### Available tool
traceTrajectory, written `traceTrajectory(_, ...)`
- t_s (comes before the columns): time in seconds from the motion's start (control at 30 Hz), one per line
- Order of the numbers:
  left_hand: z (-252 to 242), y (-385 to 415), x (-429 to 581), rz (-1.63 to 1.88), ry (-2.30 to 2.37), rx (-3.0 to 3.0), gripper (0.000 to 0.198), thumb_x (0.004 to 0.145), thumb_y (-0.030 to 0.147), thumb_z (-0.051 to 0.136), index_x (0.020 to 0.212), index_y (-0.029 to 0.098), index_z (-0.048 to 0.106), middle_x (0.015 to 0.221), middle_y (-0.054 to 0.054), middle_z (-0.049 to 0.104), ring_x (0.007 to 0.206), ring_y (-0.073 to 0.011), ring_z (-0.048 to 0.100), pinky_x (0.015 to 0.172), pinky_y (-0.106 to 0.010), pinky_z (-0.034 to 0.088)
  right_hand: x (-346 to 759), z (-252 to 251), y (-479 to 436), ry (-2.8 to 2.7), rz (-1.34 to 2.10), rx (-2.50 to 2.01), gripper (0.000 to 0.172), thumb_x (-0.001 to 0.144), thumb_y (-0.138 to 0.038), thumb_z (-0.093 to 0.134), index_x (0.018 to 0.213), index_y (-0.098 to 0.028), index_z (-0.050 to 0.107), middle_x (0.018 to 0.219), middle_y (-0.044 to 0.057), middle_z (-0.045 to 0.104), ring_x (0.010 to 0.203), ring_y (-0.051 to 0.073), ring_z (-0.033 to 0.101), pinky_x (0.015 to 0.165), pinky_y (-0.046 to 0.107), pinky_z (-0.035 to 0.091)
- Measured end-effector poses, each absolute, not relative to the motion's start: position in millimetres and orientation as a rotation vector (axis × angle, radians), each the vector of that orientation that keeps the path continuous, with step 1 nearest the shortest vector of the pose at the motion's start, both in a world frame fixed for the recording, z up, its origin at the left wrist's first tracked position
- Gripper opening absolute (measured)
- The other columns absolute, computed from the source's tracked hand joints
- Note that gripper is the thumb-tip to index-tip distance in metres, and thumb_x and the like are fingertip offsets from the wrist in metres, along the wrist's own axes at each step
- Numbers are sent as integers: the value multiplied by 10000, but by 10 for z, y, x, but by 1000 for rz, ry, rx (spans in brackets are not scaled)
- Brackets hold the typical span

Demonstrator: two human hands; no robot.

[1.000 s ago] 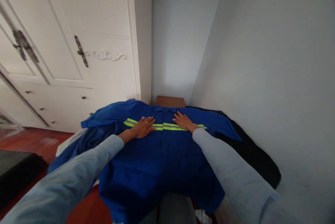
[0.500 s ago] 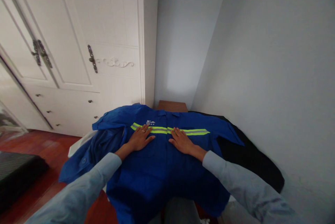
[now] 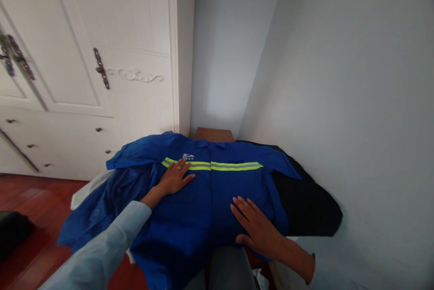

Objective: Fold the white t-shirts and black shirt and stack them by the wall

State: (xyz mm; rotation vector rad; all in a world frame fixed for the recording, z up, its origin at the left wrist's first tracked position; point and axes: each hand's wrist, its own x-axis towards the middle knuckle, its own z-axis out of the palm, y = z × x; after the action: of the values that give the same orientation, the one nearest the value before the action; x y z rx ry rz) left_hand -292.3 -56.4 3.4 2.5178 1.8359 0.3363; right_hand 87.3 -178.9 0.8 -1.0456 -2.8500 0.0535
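A blue work jacket (image 3: 200, 204) with a yellow-green and grey reflective stripe lies spread out, its collar at the far side. My left hand (image 3: 174, 177) rests flat on the chest just below the white logo, fingers apart and touching the stripe. Lower down, over the right front of the jacket, is my right hand (image 3: 256, 226) with its fingers stretched out. Neither hand grips the cloth. More crumpled blue cloth (image 3: 101, 204) with a button hangs at the left.
A white wardrobe (image 3: 139, 114) with dark handles stands at the left beside a grey wall (image 3: 322, 100). Black cloth (image 3: 305, 204) lies under the jacket's right side. Behind the collar is a brown wooden surface (image 3: 215, 134). A dark object (image 3: 13, 231) sits on the red floor (image 3: 50, 204).
My right hand has moved from the stripe down toward me and to the right. My left hand stays on the chest. The camera view has turned slightly to the right.
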Motion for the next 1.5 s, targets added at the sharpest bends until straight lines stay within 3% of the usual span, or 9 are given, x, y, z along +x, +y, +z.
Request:
traceTrajectory(0.13,16,-548,-2941,379,1832,2512,741,955,666,327,1475,157,467,1561,-166,374,1475,-321,284,1202,-505,209,821,89,-1815,-2736,317,-1114,726,967,-585,447,1576,-244,249,1623,108,248,1503,289,221,1229,517,189)
traceTrajectory(0.27,17,-538,-2961,411,1811,2528,740,950,675,332,1457,160,491,1547,-168,397,1463,-329,312,1193,-519,237,994,209,-1758,-2329,390,-1358,646,975,-532,445,1532,-213,372,1548,125,409,1425,271,389,1179,463,331)
traceTrajectory(0.37,29,-532,-2964,393,1813,2540,726,950,671,340,1454,173,496,1551,-158,395,1464,-325,311,1191,-518,246,1297,277,-1674,-1955,137,-1604,542,935,-457,480,1397,-178,529,1332,163,582,1266,303,529,1107,486,399)
traceTrajectory(0.47,24,-518,-2965,359,1831,2536,728,954,660,339,1461,158,487,1555,-162,387,1466,-325,304,1195,-508,237,1595,299,-1635,-1829,155,-1838,539,851,-437,554,1289,-125,583,1062,152,644,1007,298,625,960,463,485)
traceTrajectory(0.7,-25,-473,-2981,366,1843,2535,716,951,651,361,1466,167,478,1550,-163,397,1463,-333,311,1184,-521,247,1660,234,-1816,-1831,321,-1888,421,796,-438,583,1099,-148,624,959,101,641,847,238,618,813,375,486)
traceTrajectory(0.9,-5,-464,-2991,295,1850,2576,720,962,635,332,1473,145,463,1550,-170,399,1466,-326,305,1190,-507,235,1645,307,-1862,-1759,439,-1868,148,824,-321,470,806,-213,569,722,20,612,703,189,595,726,344,456)
traceTrajectory(1.1,-19,-445,-3011,369,1824,2570,698,946,650,353,1452,189,491,1537,-143,431,1455,-334,330,1171,-531,269,1902,418,-1892,-1090,1148,-1522,282,735,-447,641,853,-210,546,733,-16,617,657,158,608,644,315,513)
traceTrajectory(1.27,11,-451,-3000,340,1818,2570,733,943,663,335,1458,163,483,1532,-155,435,1453,-337,332,1175,-524,262,1983,296,-1975,-882,1200,-1493,411,653,-474,751,922,-195,613,749,-4,656,606,135,580,567,257,445)
traceTrajectory(1.5,29,-454,-2989,321,1830,2564,739,952,647,337,1463,134,480,1539,-175,415,1451,-352,329,1179,-517,257,1941,59,-2326,-1200,1409,-1519,532,690,-564,785,1004,-143,700,973,93,744,923,268,679,909,414,488)
